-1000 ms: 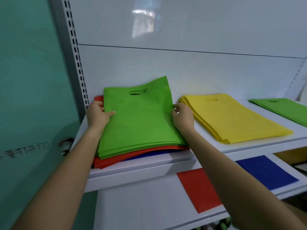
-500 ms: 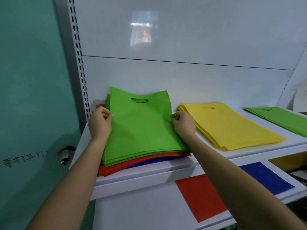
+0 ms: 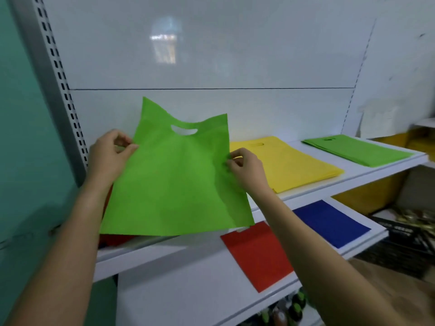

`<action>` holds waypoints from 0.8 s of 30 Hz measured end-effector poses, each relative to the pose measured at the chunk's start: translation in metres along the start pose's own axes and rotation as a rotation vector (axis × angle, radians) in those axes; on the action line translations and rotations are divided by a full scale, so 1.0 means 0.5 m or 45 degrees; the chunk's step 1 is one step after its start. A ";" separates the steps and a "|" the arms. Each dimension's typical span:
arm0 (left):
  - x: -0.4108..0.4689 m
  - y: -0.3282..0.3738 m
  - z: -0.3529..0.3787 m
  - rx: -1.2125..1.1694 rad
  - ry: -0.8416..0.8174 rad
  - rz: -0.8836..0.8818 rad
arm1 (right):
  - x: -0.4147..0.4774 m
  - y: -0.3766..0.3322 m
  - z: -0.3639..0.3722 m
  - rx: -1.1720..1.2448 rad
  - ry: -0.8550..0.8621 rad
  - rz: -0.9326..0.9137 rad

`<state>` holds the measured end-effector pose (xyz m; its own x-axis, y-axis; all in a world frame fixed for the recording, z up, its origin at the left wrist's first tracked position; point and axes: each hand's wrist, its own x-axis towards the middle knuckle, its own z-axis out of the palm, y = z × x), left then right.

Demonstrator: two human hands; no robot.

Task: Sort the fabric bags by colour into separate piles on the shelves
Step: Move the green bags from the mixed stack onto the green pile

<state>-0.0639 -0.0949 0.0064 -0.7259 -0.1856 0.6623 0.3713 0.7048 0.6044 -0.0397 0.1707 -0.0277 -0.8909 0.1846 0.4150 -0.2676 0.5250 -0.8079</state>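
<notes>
Left hand (image 3: 110, 156) and right hand (image 3: 244, 168) pinch opposite edges of 1 green bag (image 3: 174, 180), held flat, likely bound for the right green pile (image 3: 357, 150).

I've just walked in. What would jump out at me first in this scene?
A bright green fabric bag is held up in the middle, pinched at its side edges by the left hand and the right hand. To its right, on the upper shelf, lie a yellow pile and a green pile. On the lower shelf, a red bag and a blue bag lie flat.
</notes>
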 end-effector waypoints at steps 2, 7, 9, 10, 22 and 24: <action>-0.016 0.050 0.001 -0.076 0.027 0.024 | -0.029 0.013 -0.027 0.053 0.051 -0.004; -0.095 0.173 0.049 -0.161 0.072 0.175 | -0.114 0.072 -0.126 0.150 0.203 -0.020; -0.142 0.228 0.087 -0.160 0.039 0.242 | -0.151 0.106 -0.182 0.152 0.276 -0.007; -0.166 0.256 0.109 -0.171 0.021 0.255 | -0.170 0.121 -0.213 0.156 0.303 0.005; -0.446 0.552 0.425 -0.402 -0.333 0.286 | -0.373 0.359 -0.610 -0.047 0.639 0.133; -0.478 0.590 0.469 -0.402 -0.414 0.297 | -0.396 0.388 -0.668 -0.126 0.676 0.179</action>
<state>0.0830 0.3180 -0.0775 -0.7268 0.2100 0.6539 0.6654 0.4514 0.5946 0.2071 0.5137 -0.1270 -0.6015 0.6383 0.4803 -0.1009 0.5358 -0.8383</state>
